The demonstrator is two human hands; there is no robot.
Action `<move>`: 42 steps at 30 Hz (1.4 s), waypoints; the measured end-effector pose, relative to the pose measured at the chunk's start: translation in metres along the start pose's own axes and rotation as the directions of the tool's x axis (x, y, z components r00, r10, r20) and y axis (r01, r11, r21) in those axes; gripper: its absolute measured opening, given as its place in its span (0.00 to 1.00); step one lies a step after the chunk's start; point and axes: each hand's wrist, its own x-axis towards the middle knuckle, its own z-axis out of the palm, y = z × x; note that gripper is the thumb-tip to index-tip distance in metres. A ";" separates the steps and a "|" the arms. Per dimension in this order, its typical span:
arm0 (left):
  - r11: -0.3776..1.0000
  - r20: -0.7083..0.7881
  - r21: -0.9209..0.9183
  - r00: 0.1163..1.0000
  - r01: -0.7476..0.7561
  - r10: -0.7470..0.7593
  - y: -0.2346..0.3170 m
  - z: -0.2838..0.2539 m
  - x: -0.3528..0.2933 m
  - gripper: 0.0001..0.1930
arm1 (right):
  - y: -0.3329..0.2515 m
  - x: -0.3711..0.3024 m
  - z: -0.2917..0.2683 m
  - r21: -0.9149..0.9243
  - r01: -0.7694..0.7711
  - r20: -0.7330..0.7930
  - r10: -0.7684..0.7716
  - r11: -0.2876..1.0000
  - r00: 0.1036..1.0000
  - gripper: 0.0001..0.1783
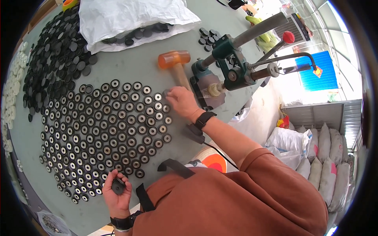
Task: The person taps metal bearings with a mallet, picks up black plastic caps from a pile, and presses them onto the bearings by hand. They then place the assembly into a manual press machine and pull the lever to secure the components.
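Note:
My left hand (118, 196) is at the near edge of the table, its fingers curled around a black round cap (117, 187) with a small mark at its middle. Whether more caps lie beneath it in the palm is hidden. At the right edge of the laid-out wheels, my right hand (182, 101) is closed, fingertips pinching a dark disc (165, 93) just above or on the table. Between the hands spread many small black wheels (114, 129) with shiny metal bearing centres, set in loose rows.
A green hand press (232, 72) stands right of my right hand. Behind that hand lies a mallet (173, 59) with an orange head. Loose black caps (59, 51) are heaped at the far left, beside a white sack (134, 19). Full sacks (328, 169) stand on the right.

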 end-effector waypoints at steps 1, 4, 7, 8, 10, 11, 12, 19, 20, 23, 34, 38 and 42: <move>1.000 -0.001 0.000 1.000 -0.003 0.003 0.001 -0.001 0.000 0.11 | 0.000 0.001 0.000 -0.035 0.035 0.013 -0.034 0.999 0.999 0.10; 1.000 0.014 -0.019 1.000 -0.006 0.006 0.001 -0.004 0.000 0.11 | -0.003 0.000 -0.003 -0.151 0.180 0.037 -0.176 0.972 0.984 0.15; 1.000 0.005 -0.023 1.000 -0.007 0.008 0.002 -0.004 0.000 0.11 | 0.000 -0.004 -0.002 -0.349 0.313 0.225 -0.246 0.883 0.943 0.19; 1.000 0.005 -0.025 1.000 -0.006 0.006 0.003 -0.004 0.000 0.11 | -0.002 -0.006 -0.002 -0.350 0.314 0.227 -0.246 0.882 0.942 0.19; 1.000 -0.001 -0.028 1.000 -0.001 0.001 0.003 -0.004 0.001 0.11 | -0.005 -0.011 -0.001 -0.513 0.426 0.287 -0.318 0.746 0.904 0.23; 1.000 0.001 -0.029 1.000 0.001 -0.001 0.003 -0.005 0.002 0.11 | -0.004 -0.011 0.001 -0.515 0.426 0.288 -0.318 0.744 0.903 0.23; 1.000 -0.016 -0.029 1.000 -0.002 0.002 0.003 -0.007 0.002 0.11 | -0.001 -0.011 0.006 -0.515 0.433 0.296 -0.320 0.740 0.900 0.25; 0.999 -0.003 -0.041 1.000 0.021 -0.021 -0.005 -0.001 0.000 0.10 | -0.006 -0.010 0.011 -0.684 0.453 0.457 -0.147 0.572 0.877 0.30; 0.999 0.008 -0.031 1.000 0.020 -0.020 -0.005 0.002 -0.002 0.10 | -0.007 -0.008 0.009 -0.649 0.437 0.437 -0.166 0.622 0.884 0.28; 1.000 0.056 -0.008 0.998 0.019 -0.019 -0.004 0.008 -0.006 0.10 | -0.018 -0.009 0.000 -0.667 0.406 0.399 -0.161 0.624 0.903 0.27; 0.983 -0.038 0.184 0.999 -0.008 0.015 -0.002 -0.037 -0.030 0.06 | -0.002 -0.148 -0.015 -0.293 0.311 0.199 -0.261 0.904 0.945 0.19; 0.959 -0.071 0.283 0.997 0.013 0.008 -0.013 -0.033 -0.032 0.07 | 0.001 -0.146 -0.018 -0.192 0.270 0.135 -0.247 0.944 0.960 0.19; 0.855 -0.029 0.519 1.000 0.009 0.007 -0.030 -0.020 -0.034 0.09 | 0.001 -0.152 -0.016 -0.173 0.243 0.126 -0.224 0.954 0.967 0.18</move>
